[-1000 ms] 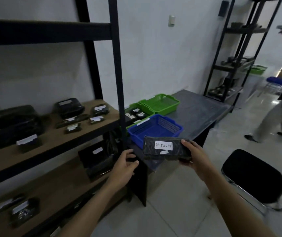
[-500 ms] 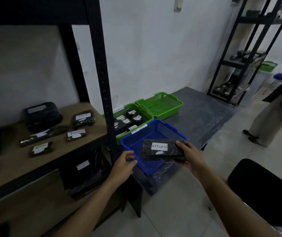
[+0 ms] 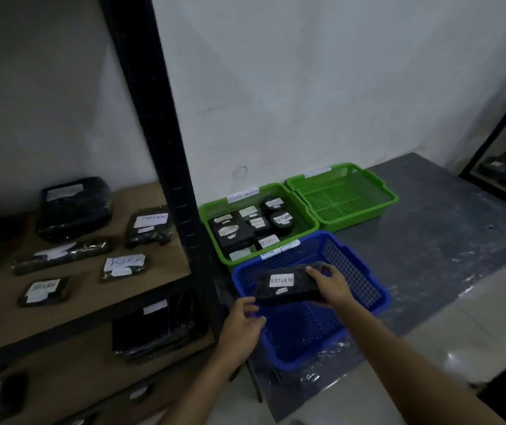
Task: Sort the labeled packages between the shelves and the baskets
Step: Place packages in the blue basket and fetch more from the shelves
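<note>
My right hand (image 3: pixel 331 286) grips a black wrapped package (image 3: pixel 285 285) with a white label reading RETURN, held just above the inside of the blue basket (image 3: pixel 365 280). My left hand (image 3: pixel 242 326) rests at the blue basket's near left rim, fingers curled over the edge. Behind it a green basket (image 3: pixel 211 213) holds several black labeled packages. A second green basket (image 3: pixel 380 191) to its right holds nothing. On the wooden shelf (image 3: pixel 165 262) to the left lie several black packages with white labels.
A black steel upright (image 3: pixel 165 148) of the shelf rack stands between the shelf and the baskets. The baskets sit on a low grey table (image 3: pixel 447 240) covered in plastic film. A lower shelf holds a large black package (image 3: pixel 153 329). Another rack (image 3: pixel 503 161) stands far right.
The view has moved closer and tilted down. My right hand has carried the RETURN package forward and lowered it over the blue basket. My left hand has reached the basket's rim.
</note>
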Motion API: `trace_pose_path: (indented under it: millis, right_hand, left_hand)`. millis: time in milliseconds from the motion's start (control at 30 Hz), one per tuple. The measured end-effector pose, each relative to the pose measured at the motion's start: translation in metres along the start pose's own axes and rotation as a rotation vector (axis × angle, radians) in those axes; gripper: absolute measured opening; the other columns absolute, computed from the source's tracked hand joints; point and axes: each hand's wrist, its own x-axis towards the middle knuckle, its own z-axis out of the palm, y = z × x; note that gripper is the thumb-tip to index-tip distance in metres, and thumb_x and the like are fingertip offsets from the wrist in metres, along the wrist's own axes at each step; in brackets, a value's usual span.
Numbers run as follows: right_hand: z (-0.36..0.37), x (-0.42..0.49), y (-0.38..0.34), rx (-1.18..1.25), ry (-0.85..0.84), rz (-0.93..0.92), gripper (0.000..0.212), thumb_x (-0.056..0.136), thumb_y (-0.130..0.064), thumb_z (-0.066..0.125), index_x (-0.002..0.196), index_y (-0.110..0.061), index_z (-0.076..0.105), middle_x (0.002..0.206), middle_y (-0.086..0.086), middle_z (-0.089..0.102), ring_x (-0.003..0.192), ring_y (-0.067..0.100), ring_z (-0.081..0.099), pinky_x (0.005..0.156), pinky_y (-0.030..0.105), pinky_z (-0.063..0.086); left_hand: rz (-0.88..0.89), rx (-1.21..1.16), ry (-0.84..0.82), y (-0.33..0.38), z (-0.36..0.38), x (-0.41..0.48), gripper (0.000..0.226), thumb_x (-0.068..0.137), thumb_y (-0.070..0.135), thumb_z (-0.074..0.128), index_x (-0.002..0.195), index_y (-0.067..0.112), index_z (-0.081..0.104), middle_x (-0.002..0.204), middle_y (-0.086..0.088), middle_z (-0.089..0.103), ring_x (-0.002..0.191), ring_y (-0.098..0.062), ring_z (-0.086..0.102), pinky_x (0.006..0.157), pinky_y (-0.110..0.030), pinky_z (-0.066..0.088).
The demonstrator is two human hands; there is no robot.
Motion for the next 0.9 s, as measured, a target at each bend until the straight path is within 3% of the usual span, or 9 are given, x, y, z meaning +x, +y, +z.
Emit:
trace_pose_path:
  millis: [67, 167, 233, 333, 467, 600, 733, 900]
  right_hand:
    - [0.006, 0.021, -0.001, -0.091, -0.039, -0.024, 0.057, 0.089, -0.035, 0.069, 0.138, -0.018, 0.047, 0.135, 0.014, 0.052, 0.111, 0.035, 0.058, 0.061, 0.041, 0.058]
    - [0.017, 0.055, -0.002, -0.197, -0.143, -0.023, 0.063, 0.090, -0.037, 0.067, 0.143, -0.017, 0.041, 0.140, 0.015, 0.047, 0.118, 0.036, 0.054, 0.055, 0.033, 0.054]
    - [0.024, 0.069, 0.001, -0.231, -0.195, 0.004, 0.069, 0.090, -0.035, 0.068, 0.146, -0.014, 0.035, 0.142, 0.016, 0.045, 0.118, 0.036, 0.055, 0.065, 0.037, 0.057]
    - [0.025, 0.086, 0.006, -0.250, -0.254, 0.032, 0.072, 0.086, -0.030, 0.073, 0.140, -0.012, 0.028, 0.136, 0.018, 0.046, 0.106, 0.032, 0.059, 0.088, 0.046, 0.056]
    - [0.014, 0.099, 0.011, -0.549, -0.382, -0.082, 0.063, 0.083, -0.021, 0.076, 0.129, -0.008, 0.035, 0.120, 0.010, 0.051, 0.096, 0.024, 0.054, 0.077, 0.036, 0.046]
    - [0.006, 0.104, 0.018, -0.737, -0.417, -0.236, 0.064, 0.083, -0.023, 0.077, 0.130, -0.002, 0.040, 0.130, 0.016, 0.053, 0.102, 0.022, 0.055, 0.076, 0.027, 0.044]
    - [0.004, 0.104, 0.021, -0.735, -0.452, -0.311, 0.093, 0.076, -0.029, 0.083, 0.147, -0.014, 0.024, 0.141, 0.015, 0.046, 0.122, 0.032, 0.053, 0.098, 0.043, 0.051]
    - [0.007, 0.103, 0.021, -0.835, -0.487, -0.335, 0.089, 0.088, -0.035, 0.071, 0.155, -0.024, 0.013, 0.148, 0.016, 0.031, 0.128, 0.035, 0.046, 0.106, 0.048, 0.043]
  left_hand:
    - [0.013, 0.029, 0.054, 0.000, 0.005, 0.008, 0.043, 0.090, 0.011, 0.060, 0.130, 0.019, 0.044, 0.124, 0.002, 0.052, 0.101, -0.013, 0.058, 0.085, -0.032, 0.052]
    - [-0.002, 0.061, 0.171, 0.002, 0.010, 0.023, 0.048, 0.090, 0.013, 0.062, 0.133, 0.021, 0.042, 0.132, 0.001, 0.046, 0.113, -0.012, 0.051, 0.099, -0.034, 0.047]
    - [-0.012, 0.065, 0.207, 0.006, 0.011, 0.028, 0.040, 0.089, 0.016, 0.063, 0.117, 0.038, 0.045, 0.128, 0.006, 0.046, 0.113, -0.008, 0.049, 0.102, -0.033, 0.045]
    - [-0.020, 0.060, 0.214, 0.013, 0.015, 0.034, 0.048, 0.091, 0.012, 0.061, 0.095, 0.053, 0.037, 0.111, 0.018, 0.044, 0.101, 0.001, 0.048, 0.091, -0.017, 0.042]
    - [-0.069, 0.073, 0.237, 0.010, 0.026, 0.042, 0.037, 0.086, 0.022, 0.060, 0.099, 0.055, 0.050, 0.115, 0.012, 0.053, 0.102, -0.003, 0.054, 0.097, -0.030, 0.046]
    - [-0.087, 0.018, 0.245, -0.002, 0.036, 0.046, 0.036, 0.079, 0.028, 0.058, 0.110, 0.045, 0.056, 0.115, 0.001, 0.059, 0.101, -0.010, 0.061, 0.096, -0.042, 0.051]
    - [-0.037, 0.027, 0.257, 0.009, 0.047, 0.044, 0.034, 0.082, 0.013, 0.057, 0.110, 0.033, 0.058, 0.104, 0.005, 0.062, 0.099, -0.008, 0.061, 0.094, -0.037, 0.050]
    - [-0.067, 0.013, 0.268, 0.014, 0.051, 0.041, 0.040, 0.080, 0.018, 0.058, 0.114, 0.038, 0.051, 0.108, 0.004, 0.061, 0.100, -0.009, 0.060, 0.093, -0.038, 0.051]
